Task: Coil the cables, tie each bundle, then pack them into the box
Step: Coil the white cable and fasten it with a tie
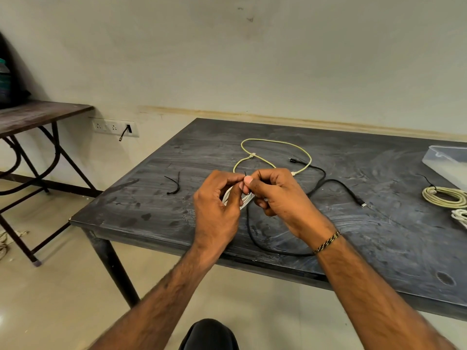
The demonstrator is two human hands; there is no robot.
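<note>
Both the left hand [217, 203] and the right hand [280, 195] grip a coiled white cable [243, 200] above the dark table [156, 210], the right pinching a black tie [245, 176]. Pale green cable [275, 144] lies beyond.

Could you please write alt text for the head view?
Two hands, left hand and right hand, hold a white cable bundle over a dark table, fitting a black tie. Yellow cable and black cable lie uncoiled behind.
</note>
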